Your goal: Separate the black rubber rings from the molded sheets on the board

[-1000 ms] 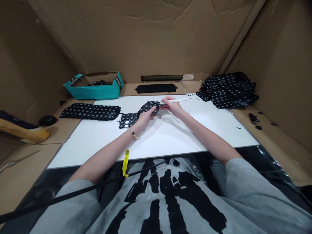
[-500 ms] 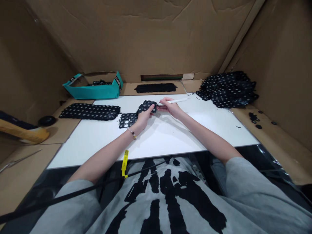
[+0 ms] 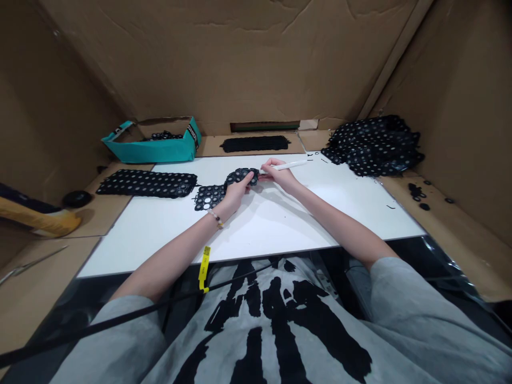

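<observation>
Just off centre toward twelve o'clock on the white board (image 3: 280, 229), holding a spotted black sheet (image 3: 241, 176) in the left hand (image 3: 236, 196), with thumb clamped on top and other fingers mostly hidden beneath. Toward one o'clock of that, pinching a slim white pen (image 3: 292, 165) in the right hand (image 3: 280, 176), fingers drawn together around it, tip at or very near the sheet's edge; cannot tell whether touching, nor quite what kind of tool.

Seems only partly worked: a few white gaps near the low end of the sheet, toward seven o'clock from the left thumb, but most round spots apparently filled. Cannot tell whether folded over or made of two pieces.

Around the board, at ten o'clock, a flat spotted strip (image 3: 148, 183); beyond it, toward eleven, a teal box (image 3: 154, 151) with small black pieces (image 3: 166, 136) inside. At twelve, a plain-looking black strip (image 3: 256, 143); at two, a large spotted heap (image 3: 372, 146), with loose rings and scraps (image 3: 416, 192) nearer three. Plenty left if either spotted lot counts as unworked; impossible to say which, if any, already finished.
</observation>
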{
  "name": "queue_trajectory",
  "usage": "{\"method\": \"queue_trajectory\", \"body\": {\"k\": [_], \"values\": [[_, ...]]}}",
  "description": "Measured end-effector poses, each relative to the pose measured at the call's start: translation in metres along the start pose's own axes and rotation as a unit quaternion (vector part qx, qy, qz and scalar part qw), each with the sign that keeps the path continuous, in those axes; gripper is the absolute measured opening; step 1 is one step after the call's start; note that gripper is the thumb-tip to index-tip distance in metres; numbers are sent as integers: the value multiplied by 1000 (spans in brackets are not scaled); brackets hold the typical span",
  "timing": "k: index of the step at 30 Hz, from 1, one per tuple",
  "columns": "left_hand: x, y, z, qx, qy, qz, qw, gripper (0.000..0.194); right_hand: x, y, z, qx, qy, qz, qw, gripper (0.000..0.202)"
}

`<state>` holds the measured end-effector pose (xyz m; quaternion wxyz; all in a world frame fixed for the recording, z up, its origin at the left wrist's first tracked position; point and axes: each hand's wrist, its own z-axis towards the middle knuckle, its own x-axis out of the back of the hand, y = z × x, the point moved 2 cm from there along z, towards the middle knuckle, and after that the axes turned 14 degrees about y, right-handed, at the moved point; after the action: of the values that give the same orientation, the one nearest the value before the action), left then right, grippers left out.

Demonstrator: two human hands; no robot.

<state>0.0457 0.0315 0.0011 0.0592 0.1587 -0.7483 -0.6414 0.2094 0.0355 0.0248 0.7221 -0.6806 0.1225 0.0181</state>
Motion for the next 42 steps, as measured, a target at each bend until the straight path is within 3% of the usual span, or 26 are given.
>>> {"method": "queue_trajectory", "body": {"k": [4,9,19,25,29,33,42], "values": [[-1,-2,-5,18,-33,-29,999,36,-1,6,-4,94,10,-78,992,27],[-4,-3,-10,32,-66,-46,996,30,0,8,-11,186,29,-196,963,22],[-2,1,4,40,-152,-38,987,27,-1,3,-13,213,40,-212,953,24],[0,0,8,36,-163,26,986,31,3,9,-4,155,47,-130,978,27],[1,-1,7,13,-143,68,987,32,6,5,5,45,63,-29,997,32],[3,-4,10,12,-99,62,993,35,7,-3,4,-60,20,15,998,30],[3,-6,16,12,-103,91,990,36,5,-6,1,-64,-3,-8,998,25]]}}
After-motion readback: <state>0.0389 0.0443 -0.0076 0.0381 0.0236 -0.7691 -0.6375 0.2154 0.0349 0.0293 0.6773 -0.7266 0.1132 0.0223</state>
